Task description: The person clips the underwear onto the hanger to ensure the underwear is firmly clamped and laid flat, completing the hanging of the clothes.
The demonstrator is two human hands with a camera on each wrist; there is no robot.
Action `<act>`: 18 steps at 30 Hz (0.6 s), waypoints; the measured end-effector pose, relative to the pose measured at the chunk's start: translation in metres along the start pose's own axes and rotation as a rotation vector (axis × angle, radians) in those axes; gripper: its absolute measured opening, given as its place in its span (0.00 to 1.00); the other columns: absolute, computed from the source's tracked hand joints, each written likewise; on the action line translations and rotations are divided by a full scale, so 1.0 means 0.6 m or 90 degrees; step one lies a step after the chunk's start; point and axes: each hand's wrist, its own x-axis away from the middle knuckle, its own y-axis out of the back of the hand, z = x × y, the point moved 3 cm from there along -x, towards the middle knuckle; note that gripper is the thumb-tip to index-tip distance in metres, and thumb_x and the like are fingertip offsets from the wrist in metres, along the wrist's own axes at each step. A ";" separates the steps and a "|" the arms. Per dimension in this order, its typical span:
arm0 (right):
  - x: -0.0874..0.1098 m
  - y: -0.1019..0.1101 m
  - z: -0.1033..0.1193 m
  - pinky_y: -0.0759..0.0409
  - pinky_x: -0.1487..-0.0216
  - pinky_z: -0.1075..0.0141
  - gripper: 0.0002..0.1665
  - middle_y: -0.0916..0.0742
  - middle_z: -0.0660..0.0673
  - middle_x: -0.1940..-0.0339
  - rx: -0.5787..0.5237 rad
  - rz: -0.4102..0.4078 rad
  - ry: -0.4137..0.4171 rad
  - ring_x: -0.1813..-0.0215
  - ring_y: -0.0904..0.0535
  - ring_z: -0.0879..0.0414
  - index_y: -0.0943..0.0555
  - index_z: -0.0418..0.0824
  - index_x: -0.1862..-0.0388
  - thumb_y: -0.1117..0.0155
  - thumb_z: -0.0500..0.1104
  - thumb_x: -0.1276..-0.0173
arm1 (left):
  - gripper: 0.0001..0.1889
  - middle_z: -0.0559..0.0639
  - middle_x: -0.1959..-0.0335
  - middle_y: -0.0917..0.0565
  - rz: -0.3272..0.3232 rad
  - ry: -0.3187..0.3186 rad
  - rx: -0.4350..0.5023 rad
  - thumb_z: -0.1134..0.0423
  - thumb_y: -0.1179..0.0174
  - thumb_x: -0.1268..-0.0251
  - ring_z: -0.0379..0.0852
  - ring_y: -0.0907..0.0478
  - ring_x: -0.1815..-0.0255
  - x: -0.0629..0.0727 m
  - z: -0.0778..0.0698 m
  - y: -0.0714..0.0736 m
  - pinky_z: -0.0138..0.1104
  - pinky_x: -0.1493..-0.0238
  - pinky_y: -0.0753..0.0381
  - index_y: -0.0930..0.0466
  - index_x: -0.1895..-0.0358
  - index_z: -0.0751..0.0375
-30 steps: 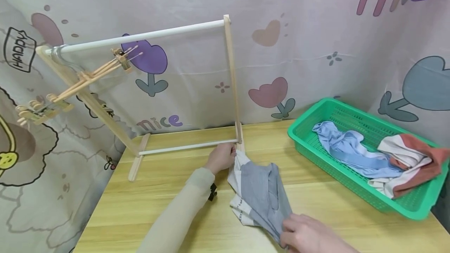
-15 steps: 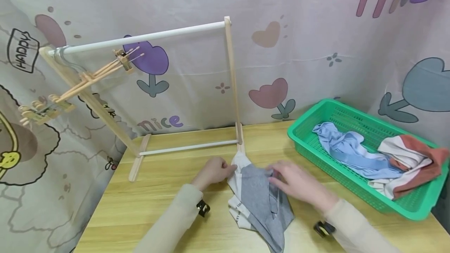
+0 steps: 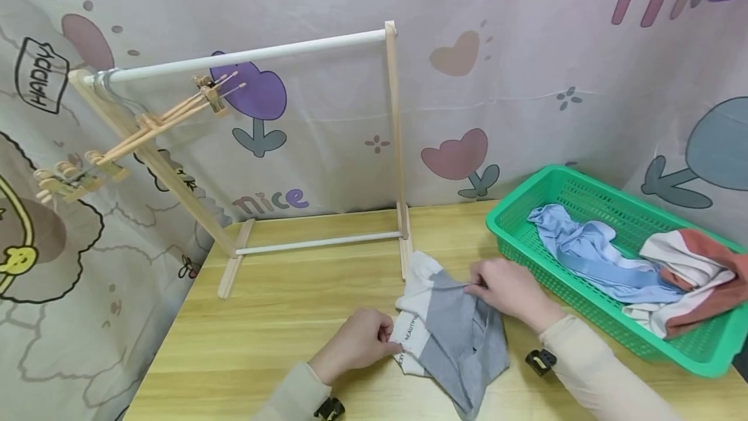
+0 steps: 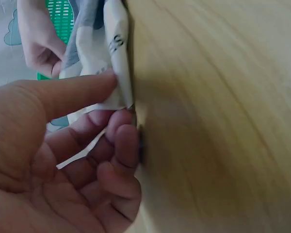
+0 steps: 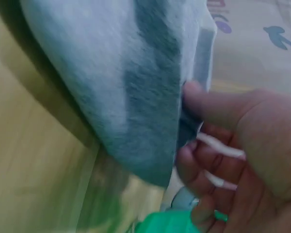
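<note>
A grey and white garment (image 3: 452, 323) with black printed letters lies bunched on the wooden table, right of the frame's foot. At its white, lettered left edge, my left hand (image 3: 359, 343) pinches the cloth. The left wrist view shows the thumb over the white fabric (image 4: 117, 53) and curled fingers beneath it. My right hand (image 3: 508, 288) holds the grey upper right edge between thumb and fingers. In the right wrist view the grey cloth (image 5: 121, 87) hangs from that pinch. Folds hide the garment's full shape.
A wood frame with a white top rod (image 3: 251, 56) stands behind on the left. From it hangs a wooden hanger (image 3: 158, 128) with several clothespins. A green basket (image 3: 520, 255) at right holds a blue garment (image 3: 590, 245) and a rust and white one (image 3: 695, 271).
The right hand has left the garment's lower end and gone up to its grey upper edge. My left hand has slid down from the white top corner to the lettered edge.
</note>
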 end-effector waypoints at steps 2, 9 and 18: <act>0.011 0.009 -0.012 0.32 0.76 0.63 0.25 0.23 0.55 0.80 0.010 0.015 -0.051 0.76 0.28 0.59 0.29 0.51 0.80 0.20 0.48 0.34 | 0.23 0.36 0.83 0.33 -0.017 -0.005 0.007 0.63 0.23 0.40 0.32 0.36 0.79 0.003 0.000 -0.001 0.27 0.71 0.34 0.31 0.81 0.51; 0.028 0.018 -0.031 0.34 0.76 0.64 0.27 0.26 0.52 0.82 -0.007 0.048 -0.107 0.78 0.29 0.57 0.31 0.47 0.81 0.20 0.44 0.34 | 0.14 0.37 0.81 0.27 -0.024 0.018 0.063 0.68 0.28 0.44 0.32 0.33 0.78 0.019 0.012 0.023 0.27 0.73 0.32 0.25 0.78 0.52; 0.003 0.030 0.011 0.23 0.75 0.59 0.07 0.13 0.48 0.73 0.013 0.038 -0.070 0.73 0.19 0.53 0.13 0.42 0.68 0.26 0.41 0.28 | 0.07 0.56 0.57 0.11 -0.003 -0.064 0.219 0.67 0.33 0.28 0.34 0.17 0.61 0.023 0.026 0.028 0.27 0.58 0.16 0.21 0.64 0.61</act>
